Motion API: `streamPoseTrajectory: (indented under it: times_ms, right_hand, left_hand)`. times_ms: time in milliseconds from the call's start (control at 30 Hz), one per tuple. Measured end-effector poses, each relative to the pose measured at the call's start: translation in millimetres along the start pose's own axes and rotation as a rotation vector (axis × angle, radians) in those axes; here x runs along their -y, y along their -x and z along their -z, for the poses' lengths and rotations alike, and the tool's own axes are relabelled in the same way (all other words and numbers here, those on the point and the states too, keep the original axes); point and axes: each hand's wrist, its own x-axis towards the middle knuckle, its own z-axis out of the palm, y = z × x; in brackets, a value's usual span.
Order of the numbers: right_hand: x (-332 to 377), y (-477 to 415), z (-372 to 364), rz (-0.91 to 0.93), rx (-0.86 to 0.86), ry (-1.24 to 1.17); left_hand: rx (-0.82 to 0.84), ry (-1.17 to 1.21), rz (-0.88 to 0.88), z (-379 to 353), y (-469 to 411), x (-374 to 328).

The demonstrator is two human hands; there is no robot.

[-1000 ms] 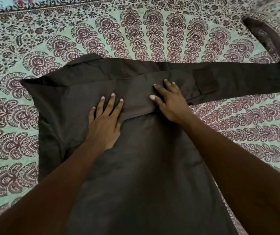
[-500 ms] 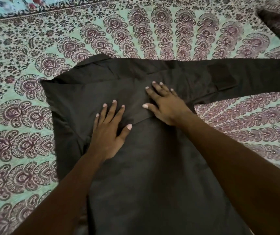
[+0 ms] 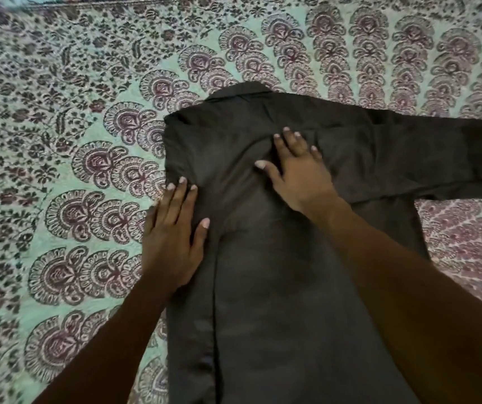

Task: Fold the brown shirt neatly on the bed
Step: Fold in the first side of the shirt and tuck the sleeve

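The brown shirt [image 3: 277, 272] lies flat on the patterned bed cover [image 3: 59, 141], collar at the far end. Its left side is folded in over the body, making a straight left edge. One sleeve [image 3: 438, 153] stretches out to the right and runs off the frame. My left hand [image 3: 175, 231] rests flat on the shirt's left folded edge, fingers apart, partly over the bed cover. My right hand [image 3: 298, 173] presses flat on the upper middle of the shirt, just below the collar, fingers spread. Neither hand grips the cloth.
The bed cover, mint green with maroon paisley and floral print, fills the view on all sides of the shirt. Its darker border band [image 3: 234, 0] runs along the far edge.
My left hand has slid left and down to the shirt's folded left edge. The right hand stays near the collar. The view has swung, so the shirt sits further right in frame.
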Motion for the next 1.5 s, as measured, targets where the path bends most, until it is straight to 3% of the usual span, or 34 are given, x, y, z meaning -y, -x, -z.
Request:
streamPoseTrajectory:
  times_ms: [100, 233, 333, 433, 500, 667, 933, 1000, 1133, 1233, 1367, 1500]
  right_hand:
    - [12, -6, 2, -0.057, -0.096, -0.024]
    - [64, -23, 11, 0.313, -0.335, -0.134]
    - [115, -50, 18, 0.360, -0.390, -0.253]
    - [153, -92, 20, 0.306, -0.147, -0.229]
    - [163, -117, 16, 0.295, -0.015, -0.338]
    - [145, -142, 8, 0.208, -0.025, -0.406]
    - [138, -147, 15, 0.318, -0.021, -0.300]
    - [139, -146, 21, 0.352, -0.124, -0.195]
    - [136, -92, 26, 0.453, -0.518, -0.077]
    - [107, -19, 3, 0.502, -0.434, -0.026]
    - [37, 40, -27, 0.223, -0.142, 0.171]
    - [3, 47, -18, -0.068, -0.108, 0.137]
  left_hand:
    - [0.007, -0.044, 0.004, -6, 0, 3]
    - [-0.010, -0.049, 0.017, -5, -1, 2]
    - [0.007, -0.062, 0.024, -4, -1, 2]
    - [0.023, -0.050, 0.029, -3, -1, 2]
    - [0.035, -0.036, 0.040, -3, -1, 3]
    - [0.047, -0.046, 0.046, -3, -2, 2]
    - [0.044, -0.044, 0.053, -6, -2, 2]
    - [0.040, -0.040, 0.052, -6, -2, 3]
    - [0.027, -0.027, 0.055, -6, -2, 3]
    - [0.021, -0.024, 0.050, -6, -1, 3]
    - [0.020, -0.023, 0.042, -6, -1, 3]
    - [-0.003, -0.002, 0.035, -6, 0, 4]
